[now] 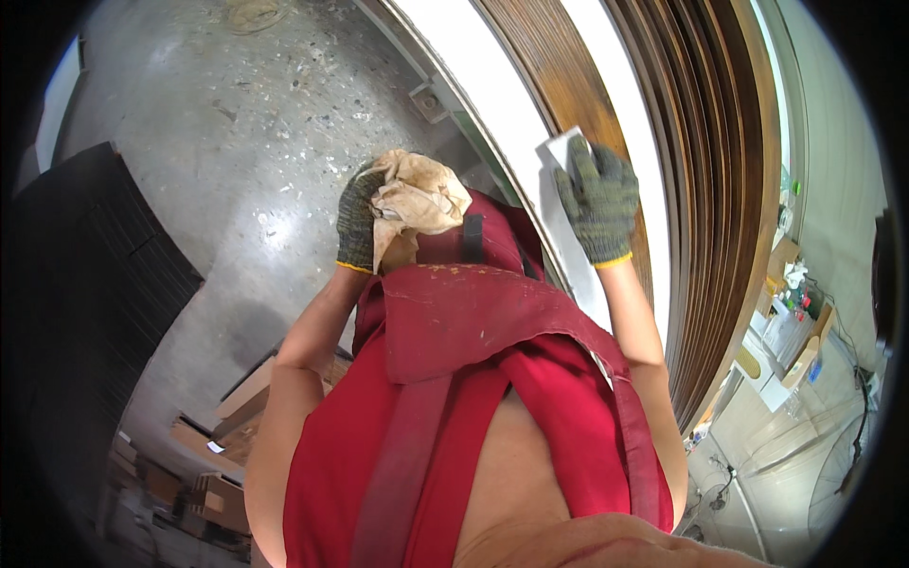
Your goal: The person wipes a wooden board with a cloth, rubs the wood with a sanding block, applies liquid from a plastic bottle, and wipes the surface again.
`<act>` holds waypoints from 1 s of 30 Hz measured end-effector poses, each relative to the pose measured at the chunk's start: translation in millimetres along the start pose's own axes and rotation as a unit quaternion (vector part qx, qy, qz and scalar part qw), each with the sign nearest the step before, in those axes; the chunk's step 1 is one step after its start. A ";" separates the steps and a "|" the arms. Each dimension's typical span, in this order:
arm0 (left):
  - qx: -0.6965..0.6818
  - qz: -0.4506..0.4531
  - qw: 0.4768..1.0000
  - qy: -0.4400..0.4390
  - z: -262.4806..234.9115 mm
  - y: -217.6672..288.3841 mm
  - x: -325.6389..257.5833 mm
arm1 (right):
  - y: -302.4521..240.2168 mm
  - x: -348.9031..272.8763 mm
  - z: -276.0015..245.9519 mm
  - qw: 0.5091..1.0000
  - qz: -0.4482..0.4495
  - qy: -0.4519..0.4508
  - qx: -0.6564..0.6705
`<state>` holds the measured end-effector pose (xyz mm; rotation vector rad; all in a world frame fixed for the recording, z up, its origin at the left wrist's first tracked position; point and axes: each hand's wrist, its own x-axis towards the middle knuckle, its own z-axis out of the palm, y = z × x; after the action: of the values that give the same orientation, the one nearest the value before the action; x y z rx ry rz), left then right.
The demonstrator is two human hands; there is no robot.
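My left hand (356, 220), in a dark knitted glove with a yellow cuff, is closed around a crumpled, stained cream rag (423, 192) in front of my body. On the right, my right hand (606, 206), gloved the same way, grips a flat pale block (565, 148). Its fingers lie over the block, which is at the left edge of a brown wood-grained board (544, 57); whether a pad sits beneath it is hidden. White surface (464, 52) shows on both sides of this board. I wear a dark red apron (473, 317).
Several dark brown ridged boards (724, 161) stand close together right of my right hand. A black bulky panel (90, 275) is at far left over a speckled grey floor (256, 123). Cardboard boxes (222, 502) lie at lower left, and a cluttered bench (781, 341) is at right.
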<state>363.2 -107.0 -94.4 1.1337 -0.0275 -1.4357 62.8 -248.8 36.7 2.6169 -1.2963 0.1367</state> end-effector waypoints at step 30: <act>-0.041 0.038 0.996 0.072 74.4 88.1 30.4 | 14.1 1.9 -20.1 0.988 0.014 -0.081 0.132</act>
<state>389.4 -196.4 -20.0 1.1545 0.0880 -1.2747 53.1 -253.8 58.8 2.8833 -1.4594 0.1094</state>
